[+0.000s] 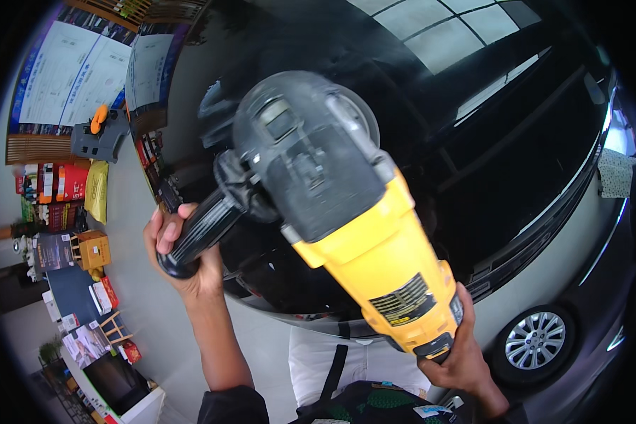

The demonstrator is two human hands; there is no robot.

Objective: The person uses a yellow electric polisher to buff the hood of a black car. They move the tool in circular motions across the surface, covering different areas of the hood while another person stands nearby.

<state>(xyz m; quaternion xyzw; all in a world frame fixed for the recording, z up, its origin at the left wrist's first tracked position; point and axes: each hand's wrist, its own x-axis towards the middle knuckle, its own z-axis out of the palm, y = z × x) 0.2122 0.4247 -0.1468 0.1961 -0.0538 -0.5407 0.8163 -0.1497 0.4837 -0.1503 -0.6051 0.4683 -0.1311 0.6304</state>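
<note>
A yellow and black rotary polisher (349,222) is held in both hands above the glossy black hood of a car (307,32). My left hand (182,249) wraps around its black side handle (206,228). My right hand (455,339) grips the rear end of the yellow body. Part of a round pad or disc (357,114) shows beyond the polisher's head, which hides the rest. Whitish smears (214,114) lie on the black paint left of the head. Window panes are reflected in the paint.
Another dark car with a silver alloy wheel (535,339) stands at the right. A speckled cloth (616,172) hangs at the far right. Cardboard boxes (93,249), red packages (73,180), a gray plastic stool or case (101,135) and a dark-screened cabinet (117,381) stand along the left.
</note>
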